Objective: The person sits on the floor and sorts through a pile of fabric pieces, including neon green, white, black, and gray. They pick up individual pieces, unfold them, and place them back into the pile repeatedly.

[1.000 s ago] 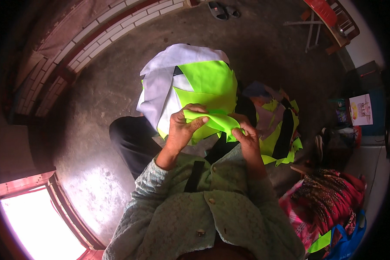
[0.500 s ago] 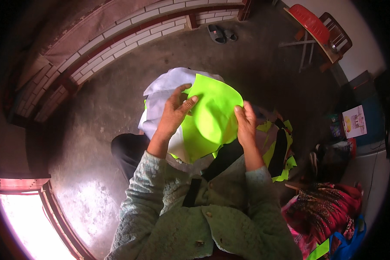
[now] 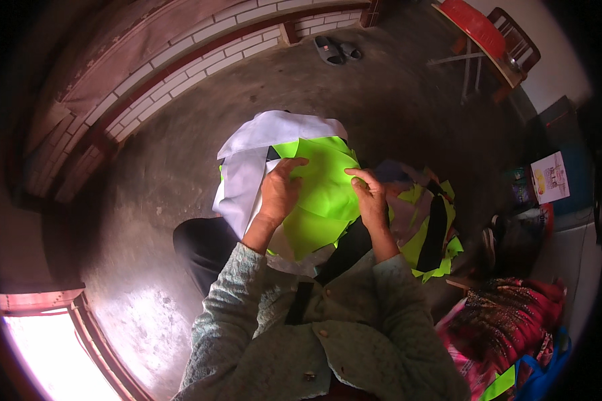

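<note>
A neon yellow-green piece of cloth (image 3: 324, 180) lies on a heap of pale lavender-white cloth (image 3: 241, 167) over my lap. My left hand (image 3: 279, 194) rests at the left side of the green piece, fingers loosely bent and apart, with no cloth pinched between them. At the right edge of that piece is my right hand (image 3: 373, 200), its thumb and index finger spread and nothing visible between them. Whether the right fingertips touch the cloth I cannot tell.
Green and black cloth scraps (image 3: 435, 234) are heaped to my right. Red patterned fabric (image 3: 508, 321) lies at the lower right, beside a blue strap (image 3: 545, 374). Slippers (image 3: 336, 50) sit on the floor ahead. A red chair (image 3: 473, 27) stands at the far right.
The green cloth, earlier lifted and held at its edges by both hands, now lies flatter on the heap. Both hands have let go of its edges, and the right hand has lowered slightly.
</note>
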Tool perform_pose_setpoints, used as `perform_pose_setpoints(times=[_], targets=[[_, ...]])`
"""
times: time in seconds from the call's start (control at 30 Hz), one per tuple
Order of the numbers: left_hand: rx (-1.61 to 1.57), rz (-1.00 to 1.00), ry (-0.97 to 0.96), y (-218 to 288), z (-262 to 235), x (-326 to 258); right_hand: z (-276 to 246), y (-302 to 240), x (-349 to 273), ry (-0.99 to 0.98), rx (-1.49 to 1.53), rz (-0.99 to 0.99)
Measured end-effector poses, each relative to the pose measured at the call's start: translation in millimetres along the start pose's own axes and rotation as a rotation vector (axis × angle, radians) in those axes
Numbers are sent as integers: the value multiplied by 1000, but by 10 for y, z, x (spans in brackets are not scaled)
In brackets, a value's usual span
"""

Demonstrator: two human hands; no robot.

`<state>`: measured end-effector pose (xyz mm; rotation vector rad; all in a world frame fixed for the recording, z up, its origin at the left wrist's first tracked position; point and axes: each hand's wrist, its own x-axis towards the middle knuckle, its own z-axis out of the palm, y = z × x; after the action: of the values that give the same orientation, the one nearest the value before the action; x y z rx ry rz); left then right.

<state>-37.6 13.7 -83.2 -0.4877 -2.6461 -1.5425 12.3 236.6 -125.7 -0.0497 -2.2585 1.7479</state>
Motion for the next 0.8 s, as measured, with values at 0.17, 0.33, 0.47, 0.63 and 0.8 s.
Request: perform_pose_setpoints(times=[0.17,0.33,0.47,0.63,0.8], targets=[[145,304,16,302,-50,257,16,-50,-151,152,161,110],[304,341,-9,151,94,567,53,-279,-325,164,-96,-94],[637,451,7,-126,278,624,45,-205,-263,212,-181,-189],[589,473,-47,254,363,569,92,-193,-268,261,-229,-288],[743,461,-137,15,698,532,30,-309,-335,303,-123,-103]])
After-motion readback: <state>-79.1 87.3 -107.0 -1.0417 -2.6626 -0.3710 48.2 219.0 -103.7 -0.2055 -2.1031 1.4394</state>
